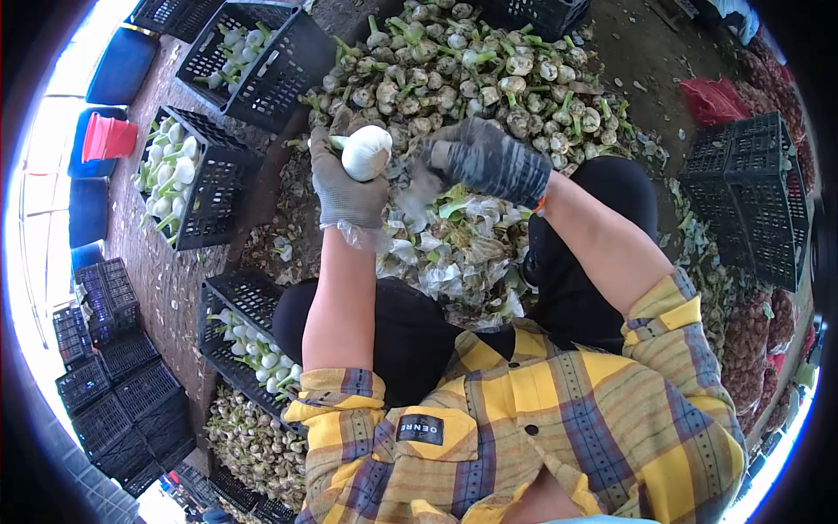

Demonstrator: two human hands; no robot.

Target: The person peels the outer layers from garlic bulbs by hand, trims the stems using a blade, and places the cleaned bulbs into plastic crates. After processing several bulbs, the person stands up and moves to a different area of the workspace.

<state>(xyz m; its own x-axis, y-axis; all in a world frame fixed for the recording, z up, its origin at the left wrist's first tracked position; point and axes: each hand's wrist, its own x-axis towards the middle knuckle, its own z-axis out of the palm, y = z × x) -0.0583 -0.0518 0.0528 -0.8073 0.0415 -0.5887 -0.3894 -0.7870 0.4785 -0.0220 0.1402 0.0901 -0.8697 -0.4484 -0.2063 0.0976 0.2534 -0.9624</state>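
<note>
My left hand [342, 188], in a grey glove, grips a clean white garlic bulb [366, 151] with a short green stem. My right hand [489, 160], in a dark grey glove, sits just to the right of the bulb with its fingers curled; what it holds is not visible. Both hands hover above a heap of peeled white skins and green trimmings [454, 253] between my knees. Beyond them lies a large pile of unpeeled garlic bulbs [471, 74] with green stalks.
Black plastic crates with cleaned white bulbs stand at the left [218, 188], upper left [262, 61] and near my left knee [240, 336]. Stacked black crates [755, 192] sit at the right, more at the lower left [113, 393]. Net sacks of garlic [751, 341] line the right.
</note>
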